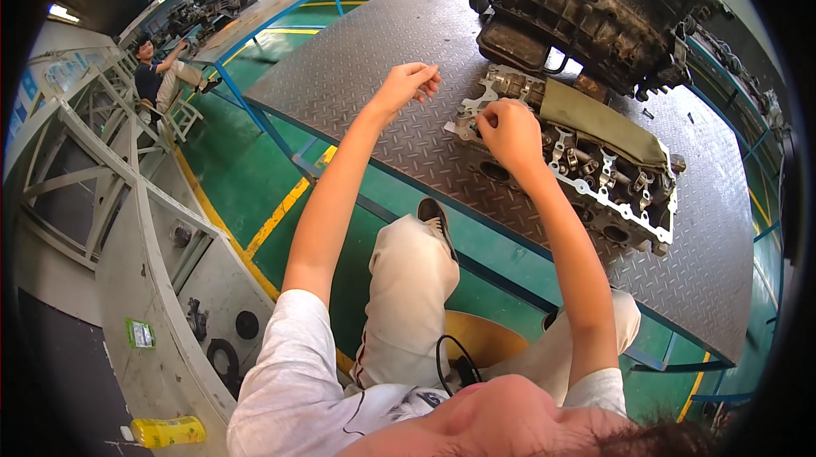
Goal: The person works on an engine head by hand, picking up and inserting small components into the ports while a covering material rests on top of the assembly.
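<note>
A metal engine cylinder head [595,193] lies on the near part of the patterned metal table, its valve gear facing up. Across its top rests a folded olive-green cloth [595,121]. My right hand [512,136] is over the left end of the cylinder head, with fingers bent and pinched together; whatever is in them is hidden. To the left, my left hand [408,90] hovers above the table, apart from the cylinder head. Its fingers are curled in toward the thumb, and I cannot make out anything between them.
Behind the cylinder head stands a large dark engine block [586,15]. Small bolts [648,113] lie to its right on the table [365,40]. A yellow bottle [170,432] is at lower left beside a grey frame [127,202]. A seated person [157,74] is at far left.
</note>
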